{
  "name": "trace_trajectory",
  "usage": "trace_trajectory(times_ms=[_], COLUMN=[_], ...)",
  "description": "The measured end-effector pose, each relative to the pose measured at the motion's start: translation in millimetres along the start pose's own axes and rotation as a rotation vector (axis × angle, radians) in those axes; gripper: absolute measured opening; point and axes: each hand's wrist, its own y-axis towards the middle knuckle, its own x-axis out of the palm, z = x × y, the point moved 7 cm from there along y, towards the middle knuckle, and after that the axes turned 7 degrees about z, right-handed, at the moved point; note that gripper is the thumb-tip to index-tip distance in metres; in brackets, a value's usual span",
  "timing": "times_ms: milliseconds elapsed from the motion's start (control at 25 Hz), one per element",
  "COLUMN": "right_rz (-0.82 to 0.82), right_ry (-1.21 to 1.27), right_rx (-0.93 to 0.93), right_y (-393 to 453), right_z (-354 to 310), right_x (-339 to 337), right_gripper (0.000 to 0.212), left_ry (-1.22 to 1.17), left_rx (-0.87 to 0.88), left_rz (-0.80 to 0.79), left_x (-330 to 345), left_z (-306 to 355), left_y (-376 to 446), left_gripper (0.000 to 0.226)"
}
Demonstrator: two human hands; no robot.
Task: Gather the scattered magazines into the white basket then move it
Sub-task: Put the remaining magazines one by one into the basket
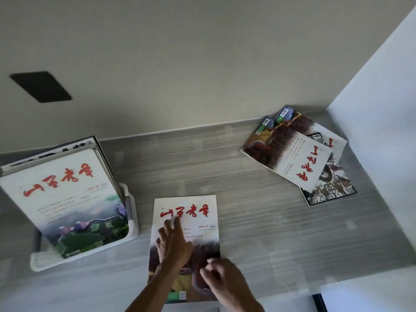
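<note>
Head view: left hand presses flat on the magazine; right hand pinches its lower edge.

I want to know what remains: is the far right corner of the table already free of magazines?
No, a loose pile of magazines lies there, away from the basket.

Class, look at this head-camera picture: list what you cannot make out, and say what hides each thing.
1. Head view: how many magazines stand in the white basket; the front one covers the rest.
2. Lower cover of the near magazine; the left hand and right hand cover it.
3. Count in the far pile; they overlap.
4. Small cover print; blurred.
5. The forearms; cut off by the bottom edge.
</note>
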Motion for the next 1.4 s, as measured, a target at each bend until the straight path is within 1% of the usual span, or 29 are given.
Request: trace_trajectory(times_ms=[40, 80, 160, 200, 280, 360, 400, 440, 520, 600, 640, 680, 760, 800, 920, 960, 1040, 1120, 1200, 1240, 1320, 1400], right_rz=[0.099, 0.15, 0.128, 0.104, 0.096, 0.151, 0.184, 0.202, 0.214, 0.204, 0.173, 0.123, 0.031, 0.013, 0.0, -0.018, -0.043, -0.045, -0.054, -0.064, -0.063, 0.067], right_ry=[-0.008, -0.027, -0.017, 0.02, 0.044, 0.104, 0.18, 0.25, 0.339, 0.446, 0.489, 0.527, 0.61, 0.64, 0.737, 0.757, 0.773, 0.747, 0.658, 0.602, 0.493, 0.304], right_rx=[0.067, 0.112, 0.167, 0.204, 0.304, 0.441, 0.515, 0.568, 0.597, 0.56, 0.521, 0.475, 0.373, 0.298, 0.027, -0.046, -0.131, -0.15, -0.107, -0.075, -0.014, 0.028], right_y=[4, 8, 15, 17, 18, 15, 14, 16, 26, 44, 54, 65, 86, 96, 117, 122, 134, 149, 161, 164, 165, 168], right_z=[13, 21, 25, 25, 26, 34, 40, 45, 48, 41, 34, 22, -17, -44, -149, -183, -239, -277, -294, -294, -283, -267], right_x=[-12, -20, -20, -16, -9, -8, -10, -12, -18, -27, -32, -34, -38, -41, -43, -39, -24, -5, 15, 26, 39, 37], right_gripper=[0.024, 0.02, 0.026, 0.03, 0.035, 0.032, 0.03, 0.028, 0.028, 0.033, 0.034, 0.033, 0.024, 0.019, 0.016, 0.014, 0.017, 0.023, 0.022, 0.02, 0.018, 0.014], left_ry=[-0.072, -0.144, -0.276, -0.331, -0.47, -0.709, -0.803, -0.849, -0.927, -1.073, -1.148, -1.243, -1.409, -1.441, -1.368, -1.373, -1.381, -1.342, -1.216, -1.127, -0.97, -0.762], left_rx=[-0.044, -0.127, -0.331, -0.398, -0.459, -0.479, -0.443, -0.382, -0.251, -0.065, 0.012, 0.047, 0.059, 0.071, 0.078, 0.081, 0.073, 0.012, -0.112, -0.178, -0.233, -0.258], left_rz=[0.043, 0.084, 0.117, 0.115, 0.125, 0.096, 0.063, 0.072, 0.158, 0.177, 0.168, 0.161, 0.164, 0.217, 0.51, 0.576, 0.661, 0.716, 0.716, 0.679, 0.569, 0.552], left_x=[-2, -4, -5, -3, 2, 5, 6, 3, -14, -37, -52, -71, -111, -136, -217, -239, -273, -291, -289, -280, -254, -239], left_z=[-5, -12, -30, -39, -61, -73, -68, -59, -38, -21, -20, -26, -53, -71, -144, -167, -210, -246, -272, -283, -296, -307], left_y=[-1, -2, -1, 0, 8, 16, 15, 12, 1, -12, -18, -24, -30, -32, -34, -30, -18, -4, 12, 20, 33, 41], left_gripper=[0.088, 0.091, 0.092, 0.09, 0.075, 0.046, 0.035, 0.029, 0.029, 0.033, 0.026, 0.016, 0.016, 0.018, 0.025, 0.027, 0.033, 0.035, 0.036, 0.036, 0.031, 0.024])
